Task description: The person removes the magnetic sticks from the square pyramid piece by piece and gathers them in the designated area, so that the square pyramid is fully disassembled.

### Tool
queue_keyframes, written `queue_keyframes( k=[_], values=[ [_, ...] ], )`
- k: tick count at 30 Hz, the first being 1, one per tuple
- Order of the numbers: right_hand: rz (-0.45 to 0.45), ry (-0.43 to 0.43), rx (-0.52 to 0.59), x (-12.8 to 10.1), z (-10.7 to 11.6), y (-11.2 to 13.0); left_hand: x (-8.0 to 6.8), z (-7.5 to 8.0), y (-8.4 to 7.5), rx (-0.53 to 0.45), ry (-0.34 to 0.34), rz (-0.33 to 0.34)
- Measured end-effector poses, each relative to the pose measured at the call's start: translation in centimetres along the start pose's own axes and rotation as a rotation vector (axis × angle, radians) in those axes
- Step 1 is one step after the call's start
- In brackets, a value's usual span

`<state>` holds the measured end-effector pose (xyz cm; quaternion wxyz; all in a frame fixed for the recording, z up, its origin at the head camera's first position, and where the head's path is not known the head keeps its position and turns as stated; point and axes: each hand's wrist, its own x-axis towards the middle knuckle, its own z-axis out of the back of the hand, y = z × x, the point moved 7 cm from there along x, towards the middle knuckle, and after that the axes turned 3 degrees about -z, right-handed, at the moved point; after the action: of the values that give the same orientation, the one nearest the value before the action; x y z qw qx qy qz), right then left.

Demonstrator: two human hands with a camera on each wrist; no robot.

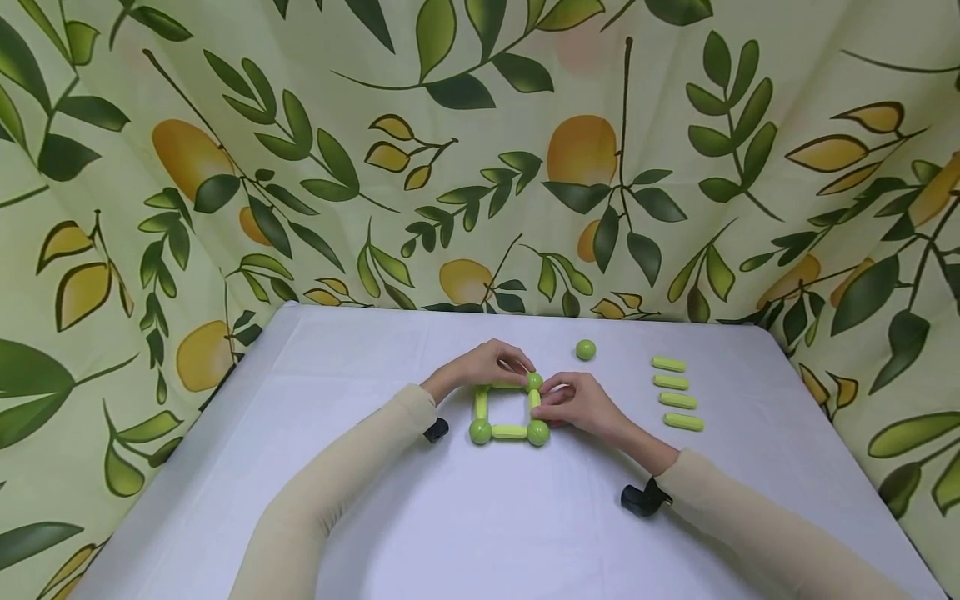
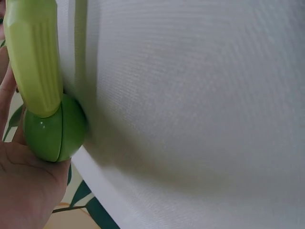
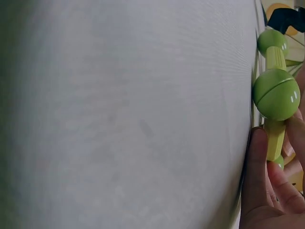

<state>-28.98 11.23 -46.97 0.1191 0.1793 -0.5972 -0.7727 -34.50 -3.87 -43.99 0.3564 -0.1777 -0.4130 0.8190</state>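
On the table lies a square of yellow-green rods and green balls. Its near-left ball (image 1: 480, 431), near-right ball (image 1: 537, 432) and near rod (image 1: 509, 432) are in plain sight. My left hand (image 1: 483, 365) reaches over the far side and holds the far-right ball (image 1: 534, 381) with its fingertips; it covers the far-left corner. My right hand (image 1: 583, 406) pinches the right-hand rod (image 1: 535, 400) between thumb and fingers. In the left wrist view, a ball (image 2: 55, 129) joined to a rod (image 2: 35, 57) sits close to the palm. The right wrist view shows the fingers around the rod (image 3: 274, 138).
A loose green ball (image 1: 586, 349) lies beyond the right hand. Several loose rods (image 1: 671, 382) are lined up at the right. The white-covered table (image 1: 480, 517) meets a leaf-and-fruit patterned curtain (image 1: 480, 167) at its back edge.
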Motion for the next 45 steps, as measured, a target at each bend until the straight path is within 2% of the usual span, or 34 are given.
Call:
queue_keyframes(
  k=[9, 16, 36, 45],
  values=[
    [-0.014, -0.007, 0.002, -0.08, -0.23, -0.17, 0.20, -0.25, 0.69, 0.015, -0.015, 0.003],
    [-0.045, -0.006, 0.057, -0.23, -0.40, -0.22, 0.09, -0.30, 0.70, 0.027, -0.024, -0.002],
    [-0.069, -0.007, 0.052, -0.30, -0.23, -0.62, -0.04, -0.38, 0.39, 0.014, -0.024, -0.027],
    [-0.086, -0.010, 0.068, -0.36, -0.24, -0.60, 0.03, -0.38, 0.65, 0.005, -0.032, -0.012]
  ],
)
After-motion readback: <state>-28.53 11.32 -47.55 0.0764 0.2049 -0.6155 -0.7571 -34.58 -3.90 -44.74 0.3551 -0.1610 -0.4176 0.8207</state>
